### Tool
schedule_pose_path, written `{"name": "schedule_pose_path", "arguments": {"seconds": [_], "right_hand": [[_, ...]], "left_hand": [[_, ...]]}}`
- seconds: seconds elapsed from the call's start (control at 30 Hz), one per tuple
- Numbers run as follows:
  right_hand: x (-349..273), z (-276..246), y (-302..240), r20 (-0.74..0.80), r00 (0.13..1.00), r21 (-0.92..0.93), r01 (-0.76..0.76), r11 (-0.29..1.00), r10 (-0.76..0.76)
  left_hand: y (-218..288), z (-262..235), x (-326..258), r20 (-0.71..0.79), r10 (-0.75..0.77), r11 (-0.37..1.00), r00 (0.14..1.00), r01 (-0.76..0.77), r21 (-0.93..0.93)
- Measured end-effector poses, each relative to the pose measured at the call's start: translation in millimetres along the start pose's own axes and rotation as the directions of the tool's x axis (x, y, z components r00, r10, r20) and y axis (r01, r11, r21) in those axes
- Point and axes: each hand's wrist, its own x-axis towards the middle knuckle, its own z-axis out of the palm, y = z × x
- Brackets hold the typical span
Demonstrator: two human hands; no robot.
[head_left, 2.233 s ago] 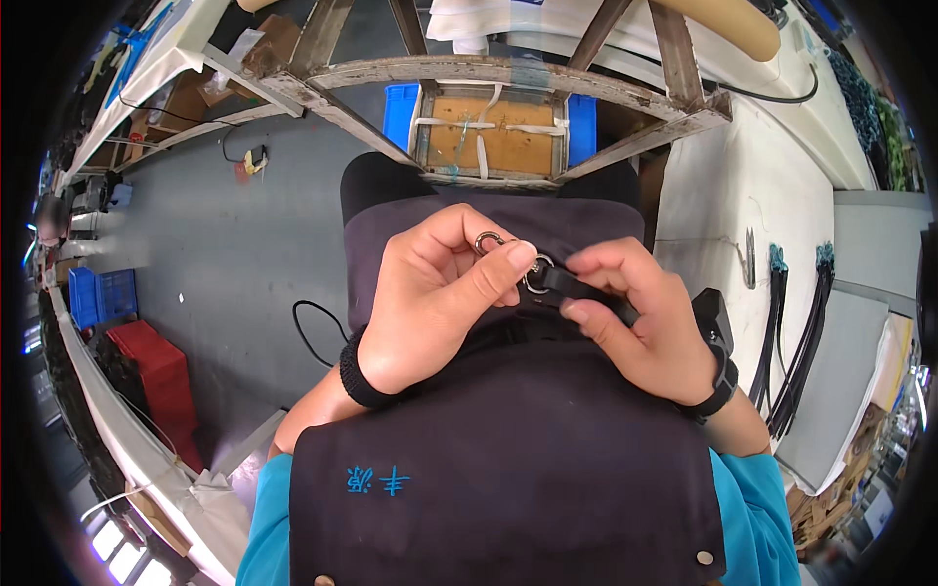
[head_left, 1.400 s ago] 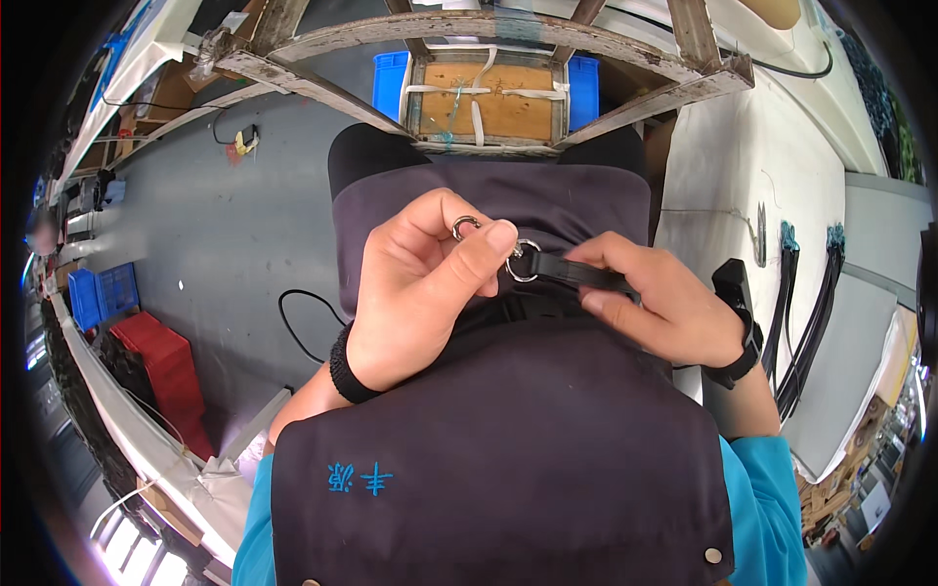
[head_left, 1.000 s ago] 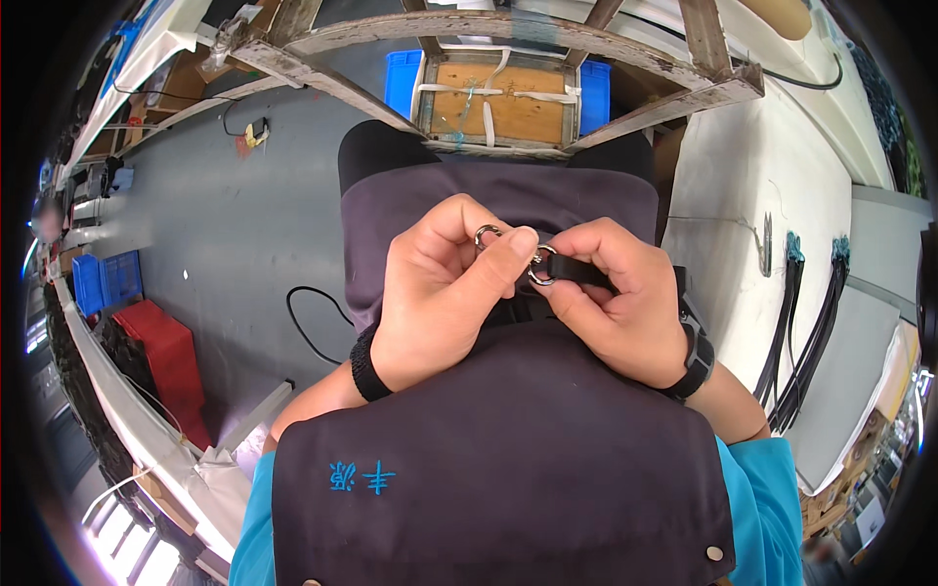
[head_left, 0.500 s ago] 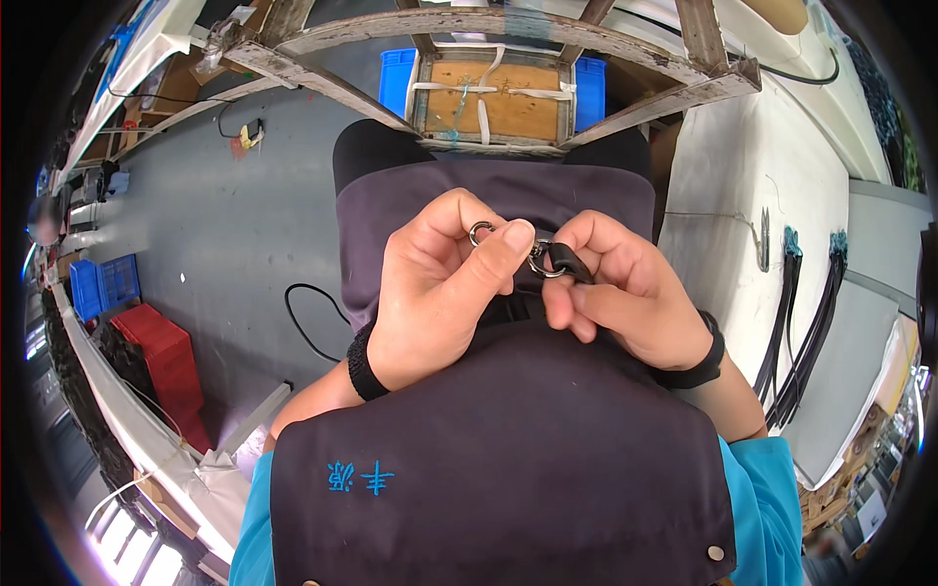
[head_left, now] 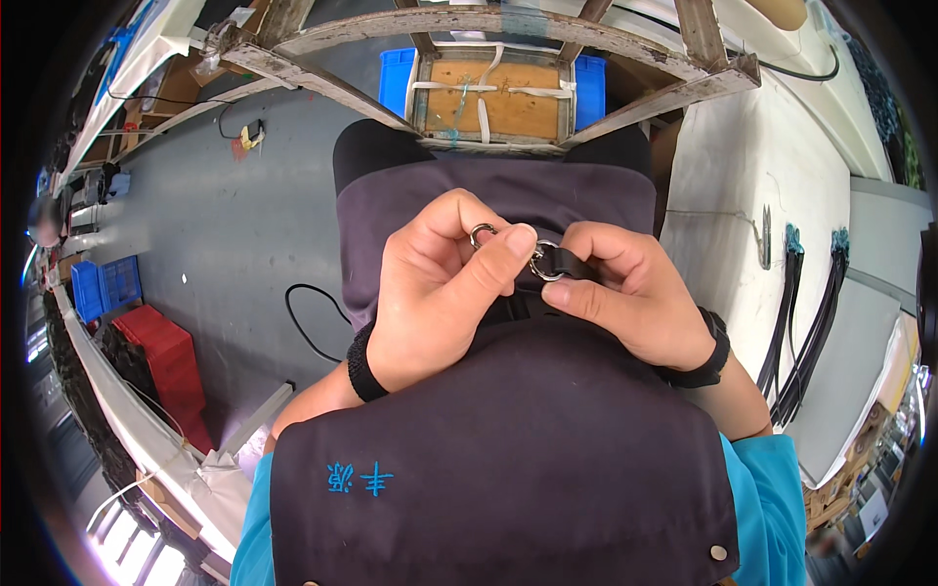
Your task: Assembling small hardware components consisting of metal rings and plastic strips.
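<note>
Above my lap, my left hand (head_left: 445, 283) pinches a metal snap hook (head_left: 482, 234) between thumb and forefinger; the thumb covers its middle. The hook's ring end (head_left: 550, 262) sticks out toward the right. A short black strap (head_left: 570, 264) runs through that ring. My right hand (head_left: 635, 293) grips the strap, thumb below and bent fingers above, so most of it is hidden. Both hands are closed and held close together over the dark apron (head_left: 498, 430).
On the white-covered table (head_left: 718, 176) at the right lie bundles of black straps (head_left: 811, 322) and metal tweezers (head_left: 766, 237). A worn wooden frame (head_left: 489, 21) stands ahead, above a board (head_left: 493, 112) with blue bins beside it. Red crates (head_left: 166, 366) and a blue crate (head_left: 105, 286) stand left.
My right fingers have folded the strap over through the ring and now press it flat, thumb nearer the ring. My left hand has hardly moved.
</note>
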Motion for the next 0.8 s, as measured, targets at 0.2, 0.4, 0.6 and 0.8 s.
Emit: {"name": "schedule_pose_path", "arguments": {"seconds": [0.2,0.4,0.6,0.8], "right_hand": [[-3.2,1.1,6.4,-0.108,0.979,-0.022,0.172,0.985,-0.173],[-11.8,-0.4,-4.1,-0.029,0.996,0.090,0.086,0.992,-0.084],[-11.8,-11.7,-6.3,0.062,0.998,0.348,-0.004,0.938,-0.019],[-10.4,-8.0,-3.4,0.043,0.996,0.257,0.059,0.965,-0.072]], "left_hand": [[0.7,3.1,1.6,-0.008,0.011,1.000,1.000,-0.011,0.014],[2.0,1.9,-1.0,0.000,-0.022,0.999,1.000,0.022,0.041],[0.0,1.2,-1.5,0.015,-0.020,0.999,1.000,0.019,0.044],[-0.1,3.3,-0.7,0.027,-0.020,0.999,0.999,0.019,0.040]]}}
